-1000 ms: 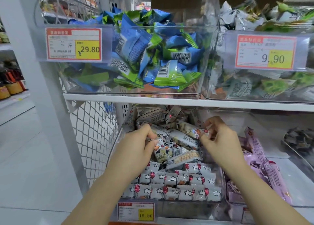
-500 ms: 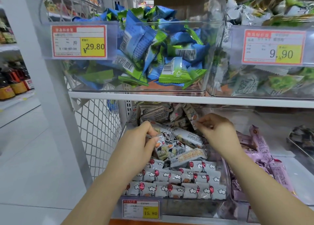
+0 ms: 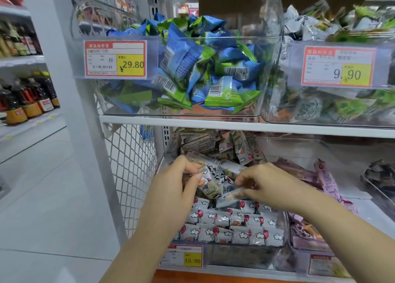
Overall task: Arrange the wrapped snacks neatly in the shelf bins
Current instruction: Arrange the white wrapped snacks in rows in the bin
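Your left fingers [image 3: 193, 167] and thumb curl narrowly round a cartoon-printed packet [image 3: 210, 182], pinching its near-left end. Your right fingers [image 3: 245, 180] close in a tight pinch on a small loose packet [image 3: 228, 197] lying just above the ordered rows. Both holds are at wrapper ends, which I judge lets you turn each piece flat and face-up before laying it down. Your left hand [image 3: 171, 188] and right hand [image 3: 271, 186] work close together over the middle of the clear bin [image 3: 241, 256], apart, with only those packets between them.

The wrapped snacks sit in that bin on the lower shelf. Tidy rows [image 3: 233, 223] fill the near half, balloons and clouds facing up, while a jumbled heap [image 3: 215, 147] fills the far half. The likely work is to extend the rows farther back, feeding from the heap.

Mind the edges. The upper shelf board [image 3: 213, 124] crosses just above the heap, so lifting room at the far side is low; come in from the near side. The wire mesh panel [image 3: 132, 165] closes off the left, near your left wrist. On the right, the bin wall parts you from the purple packets [image 3: 327, 182] in the neighbouring bin. The near wall carries a price tag [image 3: 183, 256].
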Available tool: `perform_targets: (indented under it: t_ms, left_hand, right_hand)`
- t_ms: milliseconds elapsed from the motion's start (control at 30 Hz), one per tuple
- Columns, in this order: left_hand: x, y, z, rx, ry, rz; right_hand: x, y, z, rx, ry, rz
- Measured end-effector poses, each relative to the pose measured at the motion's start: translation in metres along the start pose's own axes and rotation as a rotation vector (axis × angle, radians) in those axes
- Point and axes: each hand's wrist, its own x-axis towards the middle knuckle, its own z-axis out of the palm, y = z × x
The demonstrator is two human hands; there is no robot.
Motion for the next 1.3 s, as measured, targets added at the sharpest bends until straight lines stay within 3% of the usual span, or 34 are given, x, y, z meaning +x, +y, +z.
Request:
perform_targets:
  t_ms: [200,533,767,933,1100,1300]
  left_hand:
    - [-0.017,-0.008,-0.001,-0.11,0.085,-0.061]
    - [-0.017,-0.011,-0.01,-0.207,0.127,-0.094]
    - [-0.018,-0.009,-0.013,-0.205,0.154,-0.091]
    - [-0.017,-0.012,-0.021,-0.226,0.232,-0.125]
    - [-0.016,-0.017,-0.031,-0.243,0.325,-0.171]
    - [-0.014,-0.023,-0.038,-0.224,0.354,-0.206]
  right_hand:
    - [0.013,-0.008,0.001,-0.204,-0.126,0.003]
    - [0.022,-0.008,-0.002,-0.169,-0.24,0.056]
    - [-0.002,-0.008,-0.006,-0.173,0.073,0.064]
    - [-0.027,-0.004,-0.007,0.179,0.38,0.119]
    - [-0.024,-0.021,-0.005,0.545,0.517,0.082]
    - [0.042,-0.049,0.013,0.678,0.764,0.213]
